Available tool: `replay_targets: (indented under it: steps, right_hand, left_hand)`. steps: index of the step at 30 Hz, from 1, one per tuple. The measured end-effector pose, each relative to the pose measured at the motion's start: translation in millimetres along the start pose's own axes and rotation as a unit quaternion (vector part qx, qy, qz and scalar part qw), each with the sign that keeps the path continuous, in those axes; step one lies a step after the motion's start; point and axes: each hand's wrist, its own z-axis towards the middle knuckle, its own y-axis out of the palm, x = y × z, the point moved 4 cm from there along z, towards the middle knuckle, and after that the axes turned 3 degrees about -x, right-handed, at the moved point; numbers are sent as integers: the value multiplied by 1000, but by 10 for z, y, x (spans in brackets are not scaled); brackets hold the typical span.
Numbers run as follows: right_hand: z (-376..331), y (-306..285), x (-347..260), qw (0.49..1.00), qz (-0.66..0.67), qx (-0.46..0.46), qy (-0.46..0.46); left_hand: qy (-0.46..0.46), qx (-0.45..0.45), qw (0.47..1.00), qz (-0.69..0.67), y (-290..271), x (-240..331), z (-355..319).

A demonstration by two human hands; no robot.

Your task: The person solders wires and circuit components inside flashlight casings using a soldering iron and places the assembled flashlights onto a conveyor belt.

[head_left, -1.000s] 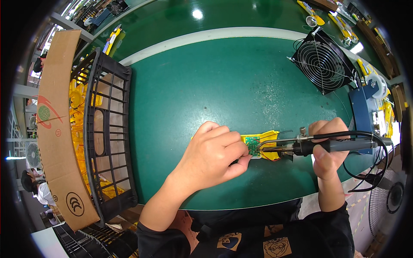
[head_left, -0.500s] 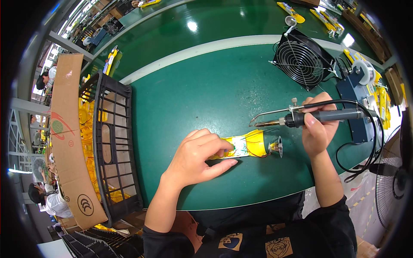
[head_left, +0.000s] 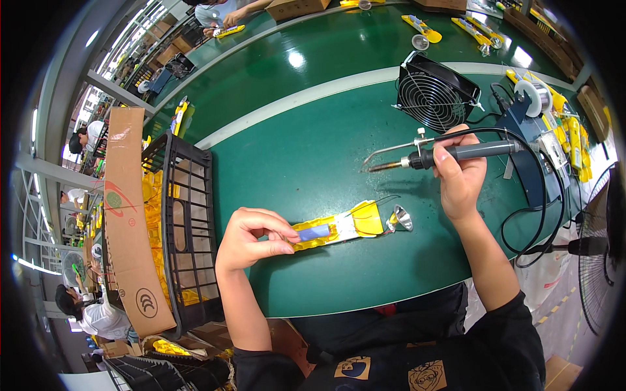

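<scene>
Worktop: green bench surface (head_left: pixel 297 166) beneath both your hands; black crate (head_left: pixel 189 228) outward of your left hand, black fan (head_left: pixel 430 98) beyond your right hand.
Left hand: your left hand (head_left: pixel 254 238) has thumb and fingers closed on the near end of the yellow housing (head_left: pixel 368 223); whether they also press the blue cylinder (head_left: pixel 314 232) cannot be told.
Right hand: your right hand (head_left: pixel 460 179) is wrapped around the soldering iron (head_left: pixel 482 150), its tip directed leftward, raised clear of the housing.
Housing: extends rightward from your left fingertips, the cylinder lying along it beside them.
Reflector: the silver reflector (head_left: pixel 402 218) lies past the housing's far end from your left hand, below and left of your right.
Heat risk: if the tip is hot, lowering your right hand leftward could scorch the housing or cylinder.
Wire risk: pulling your left hand back could strain the thin wires (head_left: pixel 385 199) at the far end, should they snag.
Cable risk: the black cable (head_left: pixel 486 130) over your right hand could catch and deflect the tip.
Count: one iron, one held housing, one visible cylinder, one reflector, one crate, one bench fan; wires cannot be counted reliably.
</scene>
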Motion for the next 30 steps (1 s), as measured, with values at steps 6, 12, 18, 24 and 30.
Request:
replay_targets:
  steps: [6,12,18,24,30]
  right_hand:
    - [25,-58,98,997,-65,42,-4]
    - [37,-55,121,998,-49,39,8]
    - [32,-43,120,998,-51,35,12]
    - [23,-40,139,998,-54,19,25]
    - [20,-18,127,999,-42,15,20]
  left_hand:
    - [-23,28,999,-41,37,-75,45]
    - [-10,-11,997,73,78,44,59]
    - [-169,-100,980,20,-108,37,-196]
    - [-72,-180,977,90,27,53,-87]
    - [-40,-47,994,86,147,-53,60]
